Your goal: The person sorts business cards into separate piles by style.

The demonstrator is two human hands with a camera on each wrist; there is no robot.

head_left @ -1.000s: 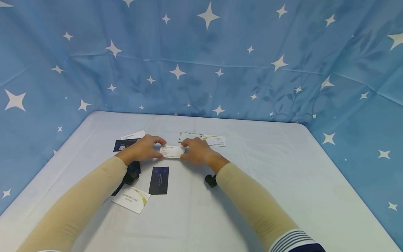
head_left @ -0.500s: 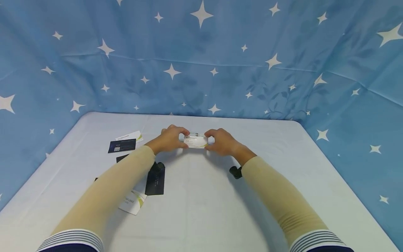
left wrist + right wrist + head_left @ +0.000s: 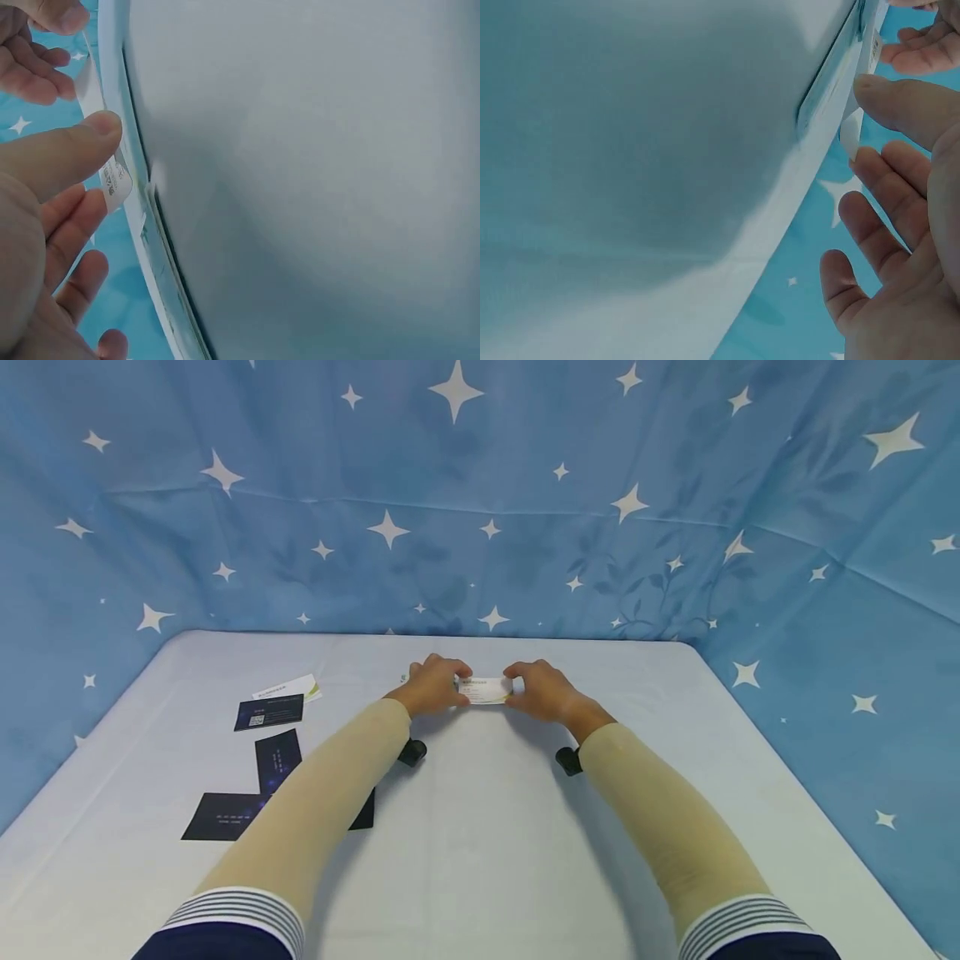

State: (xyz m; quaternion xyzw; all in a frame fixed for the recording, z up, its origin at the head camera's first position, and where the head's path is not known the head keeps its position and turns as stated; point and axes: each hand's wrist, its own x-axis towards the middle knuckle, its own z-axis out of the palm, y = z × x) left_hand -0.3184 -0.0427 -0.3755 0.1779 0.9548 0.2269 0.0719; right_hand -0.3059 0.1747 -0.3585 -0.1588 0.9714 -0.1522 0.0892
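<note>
Card sits lifted just above the far part of the pale surface, long axis running left-right, with left hand and right hand each pinching one short end, both equally close.

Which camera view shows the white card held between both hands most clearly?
The head view: the white card appears whole, face up, pinched between left hand and right hand. Each wrist view shows it only edge-on, as a thin strip beside a thumb.
</note>
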